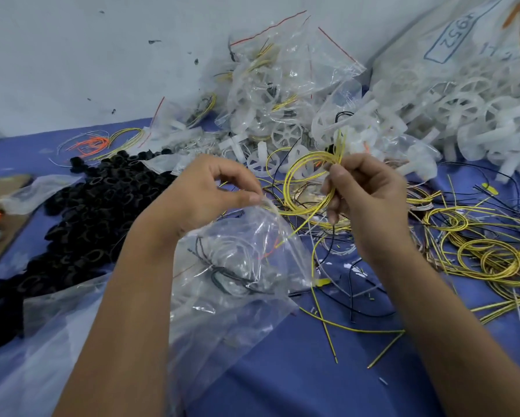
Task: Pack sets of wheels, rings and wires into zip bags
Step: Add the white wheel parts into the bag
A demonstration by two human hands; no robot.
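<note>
Head view, left hand (204,191) fingers pinching zip bag (237,266) rim, right hand (364,191) fingers clamped on yellow wire coil (307,188)

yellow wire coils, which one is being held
The coil pinched in the right hand, raised beside the bag that the left hand holds; the others lie on the table.

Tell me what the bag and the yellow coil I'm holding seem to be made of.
The bag: thin clear plastic film, glossy and crinkled, contents visible through it. The yellow coil: likely plastic-coated wire, smooth and slightly shiny, holding its loop; its core isn't visible.
</note>
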